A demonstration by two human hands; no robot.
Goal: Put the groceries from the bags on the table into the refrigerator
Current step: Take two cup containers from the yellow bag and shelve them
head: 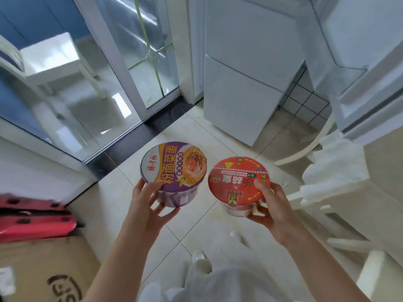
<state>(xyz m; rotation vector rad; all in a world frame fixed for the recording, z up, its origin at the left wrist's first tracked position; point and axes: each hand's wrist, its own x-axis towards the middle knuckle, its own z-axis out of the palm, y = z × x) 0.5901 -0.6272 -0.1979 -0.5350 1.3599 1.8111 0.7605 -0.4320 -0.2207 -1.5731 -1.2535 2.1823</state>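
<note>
Noodle bowls (173, 168) held, one per hand

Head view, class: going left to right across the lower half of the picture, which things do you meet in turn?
Red case → left hand → purple noodle bowl → red noodle bowl → right hand → white chair.

- Pale floor tiles (196, 136) are laid under a glass sliding door (122, 68)
- A red case (32, 216) is set above a cardboard box (43, 271)
</note>
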